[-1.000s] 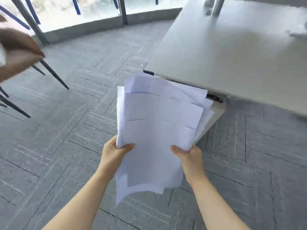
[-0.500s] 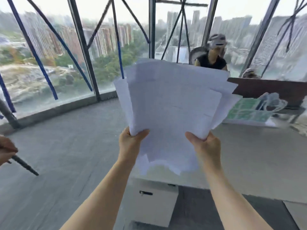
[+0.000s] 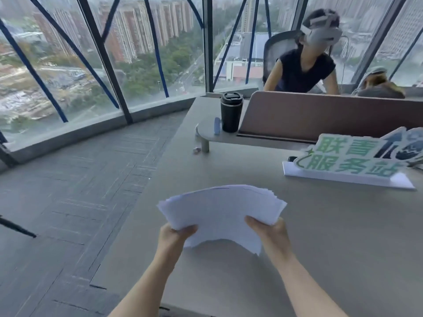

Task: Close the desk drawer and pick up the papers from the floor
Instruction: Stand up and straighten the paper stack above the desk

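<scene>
A loose stack of white papers [image 3: 220, 210] hangs nearly flat just above the grey desk top [image 3: 332, 236], its near edge sagging between my hands. My left hand [image 3: 175, 236] grips the stack's near left corner with the thumb on top. My right hand [image 3: 267, 232] grips the near right side the same way. The desk drawer is out of sight below the desk's front edge.
A green and white sign [image 3: 350, 161] stands at the desk's right. A black travel cup [image 3: 230, 112] sits on a small raised shelf beside a brown divider [image 3: 332, 117]. Behind the divider sits a person wearing a headset [image 3: 304, 67]. Grey carpet [image 3: 68, 191] and windows lie left.
My view has risen from the floor to the desk top. The papers have gone from held up and upright in front of me to low and nearly flat over the desk.
</scene>
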Motion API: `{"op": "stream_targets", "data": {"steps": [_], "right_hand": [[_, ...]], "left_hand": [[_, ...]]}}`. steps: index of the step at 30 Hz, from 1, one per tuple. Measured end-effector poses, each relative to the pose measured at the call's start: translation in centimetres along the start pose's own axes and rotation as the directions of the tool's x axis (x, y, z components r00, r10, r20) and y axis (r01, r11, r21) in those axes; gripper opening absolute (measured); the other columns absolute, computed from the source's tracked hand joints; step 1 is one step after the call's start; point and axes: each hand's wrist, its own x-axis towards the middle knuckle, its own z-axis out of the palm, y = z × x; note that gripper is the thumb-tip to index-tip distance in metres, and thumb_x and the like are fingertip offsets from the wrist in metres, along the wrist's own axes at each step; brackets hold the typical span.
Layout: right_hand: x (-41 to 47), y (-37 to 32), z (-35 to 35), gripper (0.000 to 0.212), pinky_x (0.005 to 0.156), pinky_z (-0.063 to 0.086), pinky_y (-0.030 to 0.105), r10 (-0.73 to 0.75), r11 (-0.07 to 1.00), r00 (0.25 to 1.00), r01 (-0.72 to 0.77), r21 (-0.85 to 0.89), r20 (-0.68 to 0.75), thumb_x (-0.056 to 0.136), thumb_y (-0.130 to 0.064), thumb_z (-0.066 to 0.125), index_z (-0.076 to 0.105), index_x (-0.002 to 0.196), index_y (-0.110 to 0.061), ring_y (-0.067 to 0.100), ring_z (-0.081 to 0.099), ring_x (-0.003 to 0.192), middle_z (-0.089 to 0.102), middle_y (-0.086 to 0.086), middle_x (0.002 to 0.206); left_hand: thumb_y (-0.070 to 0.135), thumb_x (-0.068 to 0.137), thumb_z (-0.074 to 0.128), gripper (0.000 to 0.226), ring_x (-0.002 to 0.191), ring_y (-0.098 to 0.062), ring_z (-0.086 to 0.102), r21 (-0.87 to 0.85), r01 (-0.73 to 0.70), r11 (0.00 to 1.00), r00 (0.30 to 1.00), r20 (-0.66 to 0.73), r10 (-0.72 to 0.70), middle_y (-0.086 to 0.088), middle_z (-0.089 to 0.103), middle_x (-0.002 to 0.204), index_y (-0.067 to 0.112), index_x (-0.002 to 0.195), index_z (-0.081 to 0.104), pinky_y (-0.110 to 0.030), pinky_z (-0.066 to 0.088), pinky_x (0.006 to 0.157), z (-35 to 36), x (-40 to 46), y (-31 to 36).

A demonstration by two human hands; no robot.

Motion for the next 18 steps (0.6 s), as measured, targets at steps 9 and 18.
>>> {"op": "stream_targets", "data": {"steps": [9, 18], "right_hand": [[4.0, 1.2, 1.7, 0.024, 0.061, 0.056, 0.021, 0.087, 0.995, 0.996, -0.089, 0.04, 0.034, 0.076, 0.006, 0.074, 0.075, 0.092, -0.012, 0.013, 0.075, 0.079, 0.08, -0.001, 0.084], [7.1, 2.8, 5.5, 0.005, 0.05, 0.045, 0.019, 0.089, 0.981, 0.977, -0.12, -0.154, -0.194, 0.081, -0.005, 0.068, 0.073, 0.079, -0.003, 0.015, 0.06, 0.061, 0.069, 0.001, 0.069]], "left_hand": [[0.006, 0.057, 0.079, 0.058, 0.091, -0.02, 0.072, 0.001, 0.037, 0.999, 0.986, 0.163, -0.037, -0.011, 0.075, 0.103, 0.008, 0.113, 0.065, -0.024, 0.058, 0.067, 1.9, 5.2, -0.5], [0.008, 0.06, 0.079, 0.025, 0.069, -0.013, 0.064, 0.029, 0.047, 0.998, 0.989, 0.139, -0.051, -0.003, 0.073, 0.078, 0.007, 0.084, 0.072, -0.027, 0.052, 0.063, 1.7, 10.4, -0.1]]}}
